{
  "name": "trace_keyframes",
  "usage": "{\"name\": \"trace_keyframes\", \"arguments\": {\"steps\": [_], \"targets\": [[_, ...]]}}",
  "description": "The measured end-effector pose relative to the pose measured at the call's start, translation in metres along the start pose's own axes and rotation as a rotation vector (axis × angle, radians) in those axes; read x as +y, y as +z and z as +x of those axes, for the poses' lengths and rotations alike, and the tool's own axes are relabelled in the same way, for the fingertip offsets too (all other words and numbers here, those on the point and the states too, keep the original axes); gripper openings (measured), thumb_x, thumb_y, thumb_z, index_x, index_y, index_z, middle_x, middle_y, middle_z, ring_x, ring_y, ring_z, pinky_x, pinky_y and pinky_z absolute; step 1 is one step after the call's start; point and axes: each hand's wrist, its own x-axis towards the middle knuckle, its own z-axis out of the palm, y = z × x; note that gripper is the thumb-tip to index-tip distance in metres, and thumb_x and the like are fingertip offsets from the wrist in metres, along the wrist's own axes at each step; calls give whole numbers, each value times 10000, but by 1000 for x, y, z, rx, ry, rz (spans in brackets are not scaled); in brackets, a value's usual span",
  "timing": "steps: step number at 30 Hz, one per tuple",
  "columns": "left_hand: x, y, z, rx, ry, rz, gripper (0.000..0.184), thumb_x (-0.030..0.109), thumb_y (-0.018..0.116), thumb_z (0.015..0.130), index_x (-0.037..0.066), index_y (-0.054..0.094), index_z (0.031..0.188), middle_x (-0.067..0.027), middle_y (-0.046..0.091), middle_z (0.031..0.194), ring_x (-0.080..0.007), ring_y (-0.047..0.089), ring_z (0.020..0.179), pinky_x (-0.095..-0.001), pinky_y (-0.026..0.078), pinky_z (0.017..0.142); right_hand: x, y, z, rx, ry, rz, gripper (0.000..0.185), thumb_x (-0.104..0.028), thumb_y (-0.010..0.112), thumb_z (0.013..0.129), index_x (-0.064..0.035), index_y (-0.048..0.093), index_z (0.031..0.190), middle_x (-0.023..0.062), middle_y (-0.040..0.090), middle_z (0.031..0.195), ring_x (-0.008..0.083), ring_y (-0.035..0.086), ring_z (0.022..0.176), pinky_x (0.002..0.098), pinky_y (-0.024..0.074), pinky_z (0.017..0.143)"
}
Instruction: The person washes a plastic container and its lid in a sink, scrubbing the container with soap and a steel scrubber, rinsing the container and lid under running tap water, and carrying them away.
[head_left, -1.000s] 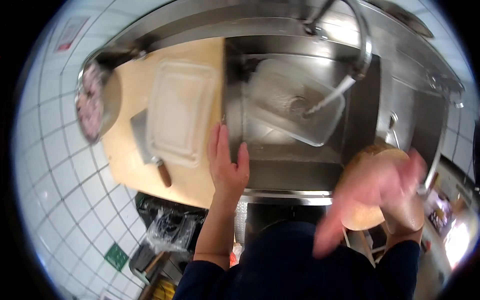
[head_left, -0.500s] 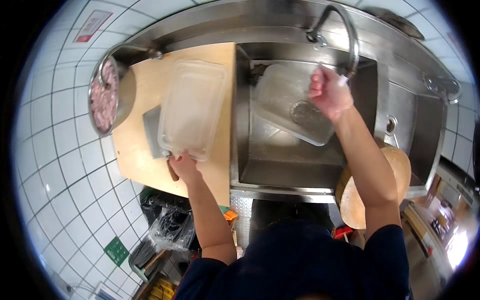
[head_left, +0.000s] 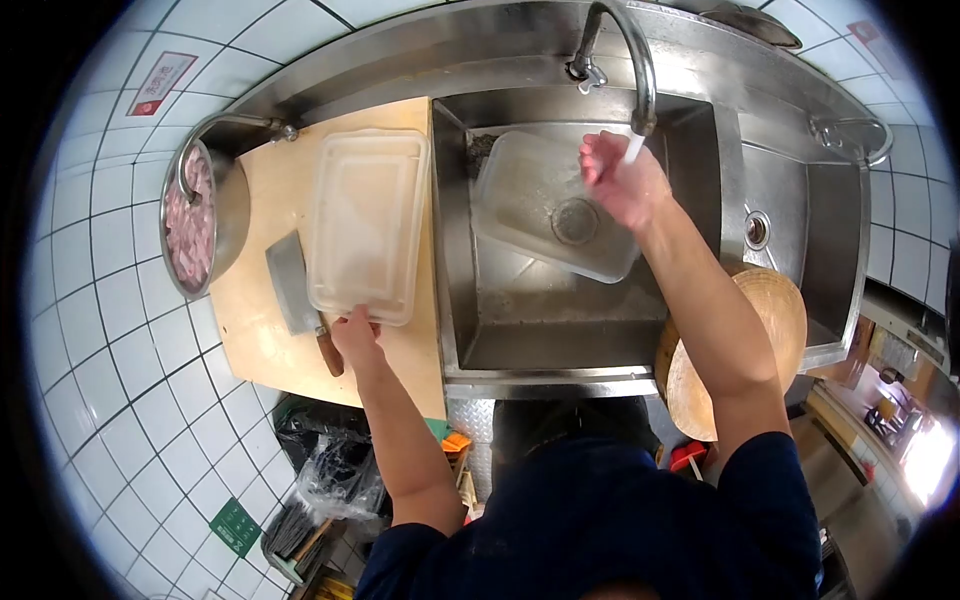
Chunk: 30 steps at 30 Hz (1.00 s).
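Observation:
My left hand point(head_left: 357, 337) is closed on the near edge of a translucent plastic lid point(head_left: 366, 225) on the wooden board. Beside it lies a cleaver point(head_left: 292, 285) with a wooden handle, just left of my fingers. Under the tap point(head_left: 640, 85), my right hand point(head_left: 628, 182) is palm up in the running water, fingers loosely curled and apart, holding nothing. Below and left of that hand, a clear plastic tub point(head_left: 520, 215) sits in the steel sink point(head_left: 540, 345).
A steel bowl point(head_left: 232, 205) of pale pink meat pieces stands at the board's point(head_left: 265, 355) left under another tap. A round wooden block point(head_left: 690, 395) is by the sink's near right corner, partly behind my right arm. A second basin point(head_left: 775, 190) adjoins on the right.
The lid has shifted right relative to the cleaver, exposing more of the blade and handle. My right hand has turned and opened somewhat under the stream. The whole view has shifted slightly.

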Motion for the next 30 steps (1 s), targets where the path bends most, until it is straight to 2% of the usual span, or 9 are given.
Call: {"name": "trace_keyframes", "arguments": {"steps": [6,12,13,15,18,21,24,27,30], "targets": [[15,3,-26,162,262,-447,314,44,596,842,-49,513,1131,-89,619,1003,-173,597,814,-317,505,686,9,-6,1,52,-30,-27,216,-175,481,1003,-3,598,1064,130,638,938,244,622,825,339,523,735],[44,37,-113,-139,251,-331,369,-9,532,867,-11,459,1228,-114,609,1050,-193,607,896,-325,514,788,20,-16,-13,173,-3,-498,495,-348,593,984,-16,513,1342,179,603,1229,289,629,1046,431,527,898],[6,44,-95,-270,607,-40,369,-18,525,870,-7,460,1234,-113,611,1048,-190,611,895,-324,517,786,19,-28,-12,167,-13,-525,597,-425,643,949,-30,519,1378,146,620,1248,256,624,1072,422,508,937],[-14,69,-109,-418,697,97,373,-39,510,877,0,467,1246,-105,613,1046,-183,615,894,-322,521,782,16,-57,-5,201,-81,-433,588,-437,665,932,-41,556,1353,107,644,1213,216,625,1059,393,509,916],[-4,138,-156,-609,188,-323,421,-68,489,874,-8,474,1290,-114,610,1074,-194,623,925,-319,527,801,1,-135,27,391,-180,-629,569,-448,678,917,-40,609,1306,81,669,1167,177,622,1031,360,503,856],[-62,187,-141,-619,272,-144,500,-49,548,878,-32,450,1367,-198,614,1176,-290,643,1017,-375,526,876,-17,-148,17,474,-287,-1138,603,-432,665,906,-5,574,1321,190,630,1237,291,616,1101,413,483,934],[-98,215,-129,-519,448,195,533,-23,601,876,-72,425,1377,-248,596,1229,-361,611,1100,-425,482,969,0,-153,18,697,-627,-1813,523,-349,644,912,-8,582,1303,224,616,1259,361,611,1133,420,482,984],[-99,218,-135,-453,532,319,682,31,649,870,-100,330,1458,-333,475,1366,-461,503,1248,-497,394,1090,19,-118,10,651,-1038,-1815,479,-284,638,906,-29,586,1308,225,625,1249,408,594,1154,437,484,1005],[-53,206,-169,-259,861,579,689,49,661,859,-109,340,1449,-326,448,1409,-470,438,1322,-511,346,1134,32,-86,28,341,-404,-1172,414,-220,621,964,12,563,1302,159,653,1159,300,653,1029,387,543,913]]}}
